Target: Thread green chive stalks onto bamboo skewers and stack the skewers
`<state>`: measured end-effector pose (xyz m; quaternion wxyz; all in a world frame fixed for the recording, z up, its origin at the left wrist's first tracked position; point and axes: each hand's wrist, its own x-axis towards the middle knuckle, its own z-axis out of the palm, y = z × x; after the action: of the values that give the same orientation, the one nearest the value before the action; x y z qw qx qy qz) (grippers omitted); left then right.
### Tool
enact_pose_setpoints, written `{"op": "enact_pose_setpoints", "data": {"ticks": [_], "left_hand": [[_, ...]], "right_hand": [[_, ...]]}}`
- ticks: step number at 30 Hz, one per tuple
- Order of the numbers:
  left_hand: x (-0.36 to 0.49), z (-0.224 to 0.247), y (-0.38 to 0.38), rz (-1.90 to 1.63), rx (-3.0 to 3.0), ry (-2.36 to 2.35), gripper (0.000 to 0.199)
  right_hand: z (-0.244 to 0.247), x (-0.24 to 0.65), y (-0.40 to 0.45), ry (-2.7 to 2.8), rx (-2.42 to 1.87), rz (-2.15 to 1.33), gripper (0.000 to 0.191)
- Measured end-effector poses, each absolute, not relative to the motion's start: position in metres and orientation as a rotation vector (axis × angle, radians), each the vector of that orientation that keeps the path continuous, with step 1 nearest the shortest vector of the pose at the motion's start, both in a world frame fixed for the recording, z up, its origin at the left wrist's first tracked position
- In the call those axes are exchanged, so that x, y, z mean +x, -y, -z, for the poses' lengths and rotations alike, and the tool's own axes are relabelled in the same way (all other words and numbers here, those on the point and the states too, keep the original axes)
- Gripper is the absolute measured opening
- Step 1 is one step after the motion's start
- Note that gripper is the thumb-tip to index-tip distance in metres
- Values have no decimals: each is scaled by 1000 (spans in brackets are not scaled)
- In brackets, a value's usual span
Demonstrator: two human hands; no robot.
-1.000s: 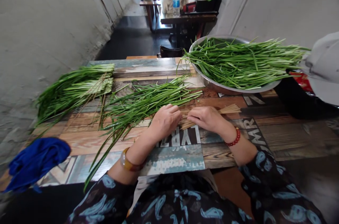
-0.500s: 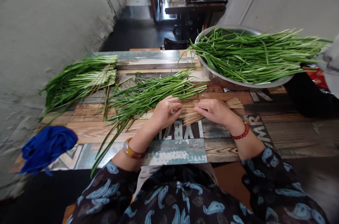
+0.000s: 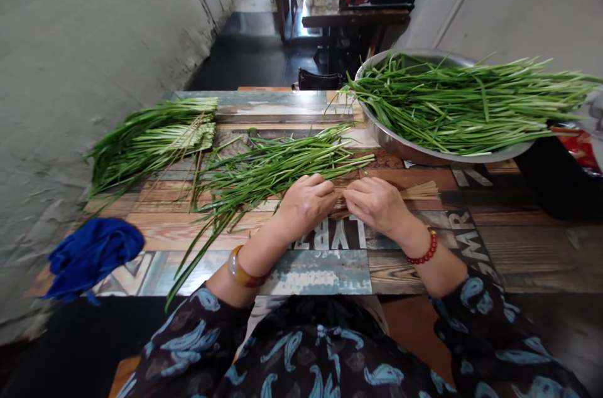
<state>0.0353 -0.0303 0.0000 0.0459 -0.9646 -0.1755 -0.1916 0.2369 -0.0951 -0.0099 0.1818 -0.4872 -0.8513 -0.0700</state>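
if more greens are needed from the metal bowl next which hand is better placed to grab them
Probably the right hand: it is nearer the metal bowl, which stands ahead and to the right. The left hand is farther off, close to the loose green stalks.

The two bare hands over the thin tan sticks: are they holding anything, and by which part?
It cannot be told: the left hand and right hand nearly meet at the thin tan sticks, but any pinch is hidden from view.

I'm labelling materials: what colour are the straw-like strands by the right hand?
The strands are pale tan, head view.
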Motion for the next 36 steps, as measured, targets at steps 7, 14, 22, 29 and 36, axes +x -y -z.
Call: {"op": "enact_pose_setpoints", "data": {"ticks": [7, 14, 22, 29, 36], "left_hand": [[35, 2, 29, 549, -3043, 579, 36], [37, 6, 33, 461, -3136, 693, 36], [39, 13, 38, 646, -3408, 1001, 13], [36, 15, 39, 683, -3353, 1144, 15], [37, 10, 39, 652, -3312, 895, 23]], "right_hand": [[9, 236, 102, 2426, -1317, 111, 21], [16, 239, 108, 2327, -1326, 2, 20], [12, 232, 108, 2266, -1280, 73, 13], [26, 239, 105, 2240, -1309, 14, 11], [34, 235, 101, 2348, -1272, 31, 10]]}}
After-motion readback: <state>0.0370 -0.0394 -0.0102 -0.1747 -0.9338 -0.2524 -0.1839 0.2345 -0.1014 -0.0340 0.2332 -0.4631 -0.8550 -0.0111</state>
